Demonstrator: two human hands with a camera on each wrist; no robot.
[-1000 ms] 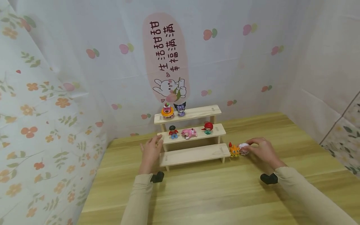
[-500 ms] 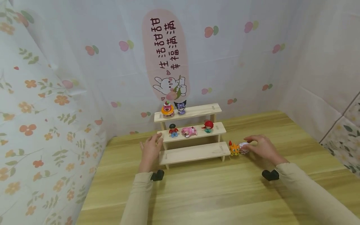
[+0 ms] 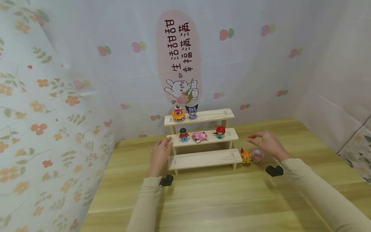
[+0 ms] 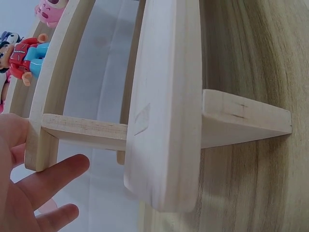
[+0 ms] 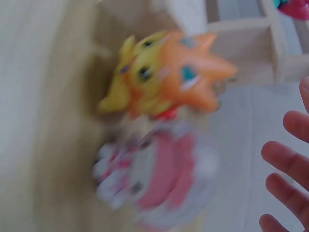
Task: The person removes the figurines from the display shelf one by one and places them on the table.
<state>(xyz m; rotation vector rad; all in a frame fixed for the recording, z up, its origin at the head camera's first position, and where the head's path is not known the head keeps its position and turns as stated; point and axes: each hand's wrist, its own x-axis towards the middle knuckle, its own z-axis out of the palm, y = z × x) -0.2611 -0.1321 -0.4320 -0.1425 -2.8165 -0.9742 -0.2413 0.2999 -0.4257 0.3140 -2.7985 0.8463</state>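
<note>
At the left end of the three-tier wooden shelf (image 3: 204,159), my left hand (image 3: 160,154) grips the end of the middle board, fingers above and below it in the left wrist view. My right hand (image 3: 269,144) hovers above and right of two figurines on the table, its fingers holding nothing. Of these, the orange-and-yellow spiky figurine (image 5: 159,75) stands against the shelf's right end. Beside it is a pink figurine with a white cap (image 5: 169,174), blurred. In the right wrist view, the relaxed fingers (image 5: 287,162) are apart from both.
The middle board carries a red-jacketed boy figurine (image 3: 184,135), a lying pink bear figurine (image 3: 200,137) and a red-haired figurine (image 3: 220,132). On the top board sit a bear in an orange ring (image 3: 178,113) and a purple, black-eared figurine (image 3: 192,111). Printed cloth (image 3: 130,80) hangs behind.
My right hand has let go of the white-capped pink figurine and risen away from it. The left hand stays at the shelf's end. The head view has shifted slightly.
</note>
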